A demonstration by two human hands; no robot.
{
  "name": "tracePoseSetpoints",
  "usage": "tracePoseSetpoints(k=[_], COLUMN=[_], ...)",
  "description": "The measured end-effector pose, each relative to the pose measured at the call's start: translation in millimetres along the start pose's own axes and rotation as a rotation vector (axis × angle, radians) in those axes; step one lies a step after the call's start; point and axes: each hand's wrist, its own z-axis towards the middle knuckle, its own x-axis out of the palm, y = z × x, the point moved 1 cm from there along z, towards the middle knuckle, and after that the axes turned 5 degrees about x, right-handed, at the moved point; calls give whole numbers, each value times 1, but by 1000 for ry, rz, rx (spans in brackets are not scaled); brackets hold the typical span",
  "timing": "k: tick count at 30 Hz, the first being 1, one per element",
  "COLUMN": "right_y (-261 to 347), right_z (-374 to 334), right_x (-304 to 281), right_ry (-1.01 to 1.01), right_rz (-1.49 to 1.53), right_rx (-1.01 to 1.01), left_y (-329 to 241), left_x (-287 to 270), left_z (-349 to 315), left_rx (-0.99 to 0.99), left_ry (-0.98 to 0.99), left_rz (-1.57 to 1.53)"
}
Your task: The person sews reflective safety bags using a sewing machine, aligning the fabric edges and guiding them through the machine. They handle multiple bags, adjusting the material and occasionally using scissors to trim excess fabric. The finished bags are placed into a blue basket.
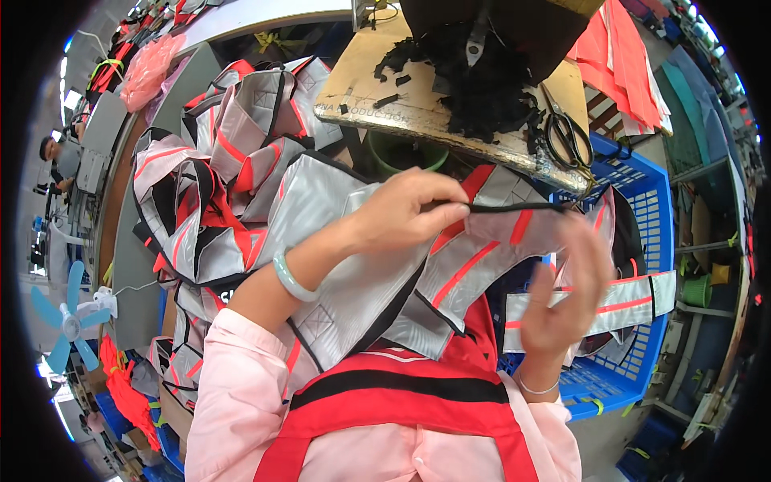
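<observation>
My left hand (409,207), closed in a pinch, holds the black-bound edge of a silver-grey fabric piece (474,255) with red stripes. That edge stretches to the right toward my right hand (566,285). My right hand is blurred by motion, its thumb apart from its raised fingers, and its fingertips are beside the right end of the edge. Whether they touch it I cannot tell. Another grey panel (345,265) with black binding lies under my left forearm, partly over my red apron (393,394).
A heap of grey, red and black sewn pieces (225,177) lies left. Ahead, a cardboard-topped board (377,84) carries black scraps (490,88) and black-handled scissors (569,140). A green bin (405,153) is below it. A blue basket (658,233) with striped pieces stands right.
</observation>
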Motion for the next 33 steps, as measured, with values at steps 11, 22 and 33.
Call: tracePoseSetpoints(k=[11,22,33], right_y=[-50,-57,-109], right_z=[58,95,119], right_x=[62,68,137], right_ry=[599,457,453], right_rz=[370,799,710], right_rx=[354,559,636], left_y=[34,-9,61], left_x=[-49,-82,-87], left_z=[16,63,110], left_rx=[-230,-267,-468], left_ry=[250,3,-157], left_rz=[11,-131,-136])
